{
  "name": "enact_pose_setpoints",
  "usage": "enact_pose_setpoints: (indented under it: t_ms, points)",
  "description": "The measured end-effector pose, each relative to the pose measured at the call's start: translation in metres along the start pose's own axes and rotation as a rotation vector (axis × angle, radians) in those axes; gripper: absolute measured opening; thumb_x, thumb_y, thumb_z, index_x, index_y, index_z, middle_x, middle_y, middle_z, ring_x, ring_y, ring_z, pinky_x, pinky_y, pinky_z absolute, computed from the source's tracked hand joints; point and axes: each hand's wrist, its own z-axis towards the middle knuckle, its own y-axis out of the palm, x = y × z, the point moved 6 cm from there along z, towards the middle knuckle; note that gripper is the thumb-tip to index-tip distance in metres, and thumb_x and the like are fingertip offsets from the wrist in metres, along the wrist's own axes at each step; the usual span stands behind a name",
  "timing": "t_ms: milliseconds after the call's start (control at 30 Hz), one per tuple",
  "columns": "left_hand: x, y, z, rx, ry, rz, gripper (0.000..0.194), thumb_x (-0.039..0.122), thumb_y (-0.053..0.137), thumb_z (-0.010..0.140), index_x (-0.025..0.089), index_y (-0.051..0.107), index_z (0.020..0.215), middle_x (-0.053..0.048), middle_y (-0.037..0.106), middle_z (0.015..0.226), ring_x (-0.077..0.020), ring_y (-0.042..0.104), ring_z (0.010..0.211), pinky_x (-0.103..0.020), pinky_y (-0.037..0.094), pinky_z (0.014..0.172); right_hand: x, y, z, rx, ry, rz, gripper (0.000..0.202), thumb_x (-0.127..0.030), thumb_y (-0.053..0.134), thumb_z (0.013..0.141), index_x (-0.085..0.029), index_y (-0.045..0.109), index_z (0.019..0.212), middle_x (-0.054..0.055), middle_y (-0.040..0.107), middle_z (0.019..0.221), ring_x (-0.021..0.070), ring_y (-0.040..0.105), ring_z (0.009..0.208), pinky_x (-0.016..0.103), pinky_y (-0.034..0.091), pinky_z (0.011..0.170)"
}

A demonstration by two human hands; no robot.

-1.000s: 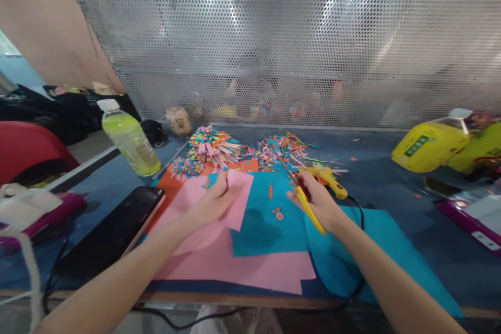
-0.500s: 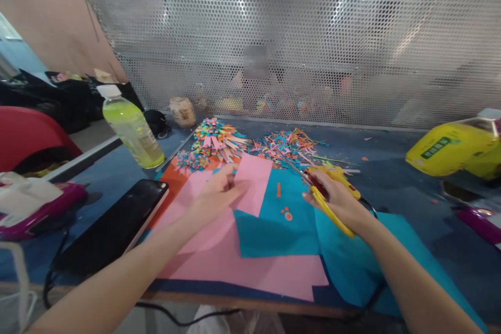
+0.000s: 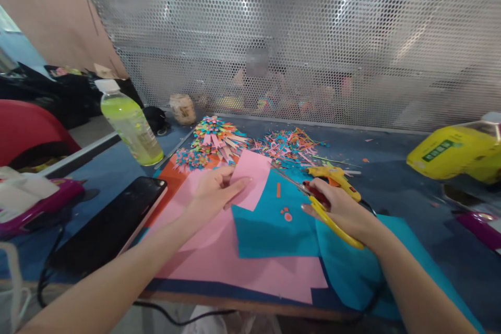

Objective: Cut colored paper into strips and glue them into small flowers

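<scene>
I watch by head camera, taking the teal sheet (image 3: 276,240) on the table (image 3: 385,175) as landmark. Left hand (image 3: 213,190) pinches a pink slip (image 3: 252,169) between thumb and fingers, over the sheet's far left part. Right hand (image 3: 340,206) grips yellow-handled scissors (image 3: 324,216) at the sheet's right side, blades toward the slip; whether they touch it, I cannot tell. Orange strip (image 3: 278,190) and round disc (image 3: 288,217) lie on the sheet; glue gun (image 3: 341,180) beyond its right edge, paper scraps (image 3: 287,145) beyond its far edge.

Left hand (image 3: 213,190) partly hidden (pink paper (image 3: 255,169)); forearms (image 3: 129,261) cropped
</scene>
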Motion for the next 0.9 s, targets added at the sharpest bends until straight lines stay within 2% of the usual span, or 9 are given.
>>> enact_pose_setpoints:
  t_ms: [200,300,433,667,900]
  points:
    - [-0.001,-0.009,0.005,0.119,0.048,0.019,0.021,0.032,0.055,0.073,0.017,0.045,0.062,0.008,0.037,0.046,-0.0037,0.032,0.035,-0.016,0.02,0.032,0.007,0.0,0.003,0.025,0.01,-0.106,0.022,-0.04,0.052,0.074,-0.021,0.041,0.074,-0.001,0.05,0.065,0.0138,0.045,0.056,0.024,0.034,0.047]
    - [-0.001,-0.006,0.005,0.083,0.023,0.027,0.013,0.029,0.055,0.072,0.017,0.052,0.069,0.007,0.041,0.05,-0.0041,0.034,0.039,-0.016,0.022,0.035,0.007,0.001,0.003,0.011,0.019,-0.099,0.022,-0.041,0.051,0.075,-0.021,0.041,0.077,0.0,0.052,0.067,0.014,0.046,0.056,0.024,0.034,0.047]
    - [-0.003,-0.002,0.002,0.044,-0.025,-0.002,0.021,0.032,0.058,0.07,0.017,0.055,0.084,0.007,0.045,0.052,-0.005,0.036,0.04,-0.017,0.023,0.036,0.007,0.004,0.002,-0.013,0.001,-0.062,0.024,-0.042,0.053,0.074,-0.02,0.043,0.078,0.0,0.053,0.066,0.0135,0.047,0.056,0.024,0.034,0.047]
    - [-0.004,0.0,0.003,0.032,0.033,0.091,0.017,0.033,0.057,0.071,0.017,0.052,0.067,0.008,0.036,0.047,-0.0043,0.03,0.038,-0.017,0.02,0.035,0.006,0.005,0.0,-0.047,0.025,-0.052,0.032,-0.051,0.05,0.074,-0.02,0.042,0.072,-0.002,0.046,0.06,0.0115,0.042,0.053,0.022,0.03,0.045]
    - [0.003,0.006,-0.001,-0.047,0.087,0.076,0.021,0.03,0.054,0.074,0.016,0.045,0.06,0.008,0.032,0.051,-0.0038,0.027,0.042,-0.017,0.019,0.037,-0.002,0.004,-0.001,-0.089,0.041,0.003,0.032,-0.05,0.051,0.073,-0.019,0.045,0.073,-0.001,0.046,0.064,0.0114,0.042,0.055,0.023,0.031,0.049]
